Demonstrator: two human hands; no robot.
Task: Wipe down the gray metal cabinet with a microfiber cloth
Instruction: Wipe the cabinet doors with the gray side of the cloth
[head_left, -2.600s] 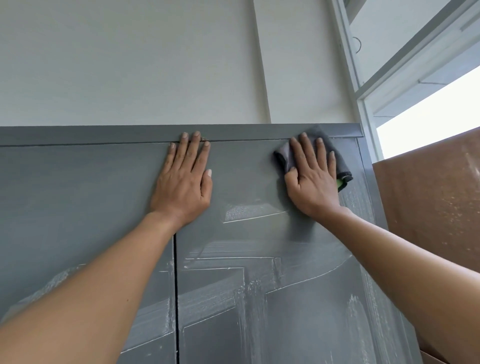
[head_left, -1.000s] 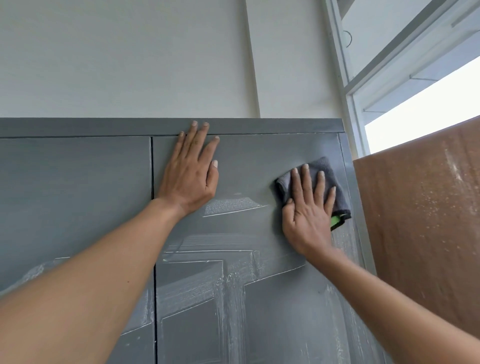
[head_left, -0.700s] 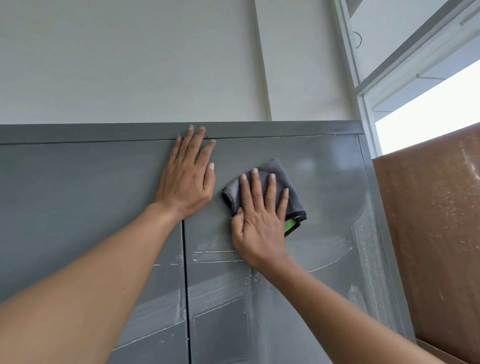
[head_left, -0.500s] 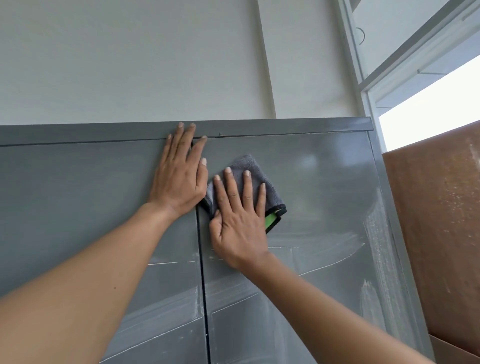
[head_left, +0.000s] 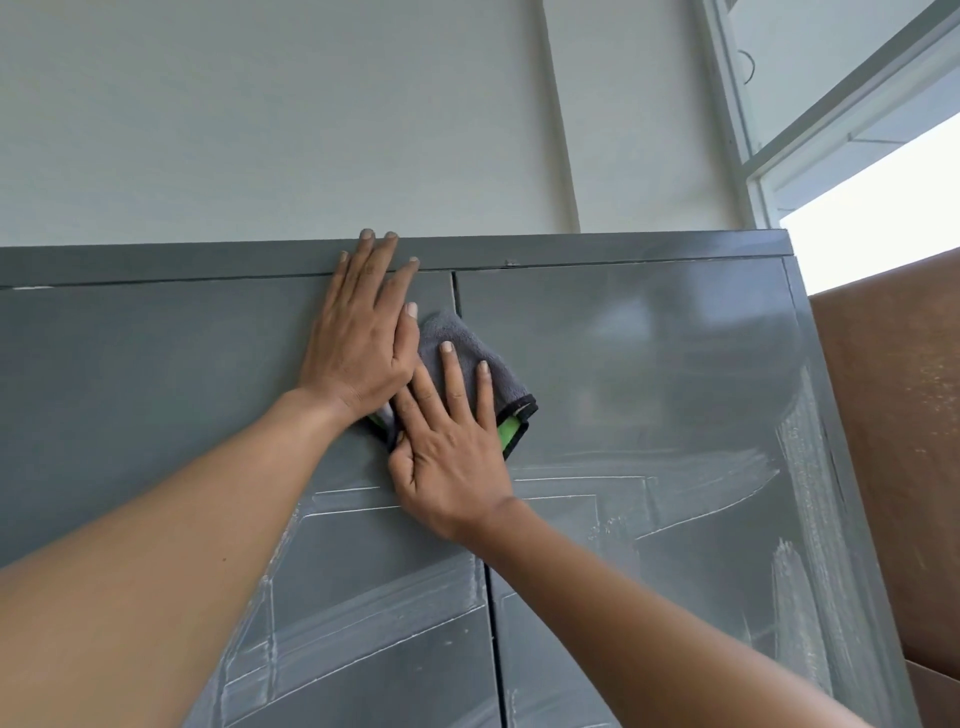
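Right hand (head_left: 447, 447) flat, fingers straight, pressing folded gray microfiber cloth (head_left: 470, 358) against gray metal cabinet (head_left: 649, 364); left hand (head_left: 358, 343) flat alongside, overlapping cloth.

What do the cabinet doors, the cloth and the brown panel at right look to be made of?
Cabinet: likely painted sheet metal, smooth semi-gloss gray; it shows soft reflections and whitish streaks lower down.
Cloth: soft napped fabric, probably microfiber; fuzzy gray pile, black stitched edge, green underside; the right hand presses it flat.
Brown panel: matte, speckled; perhaps hardboard or cardboard, unclear.
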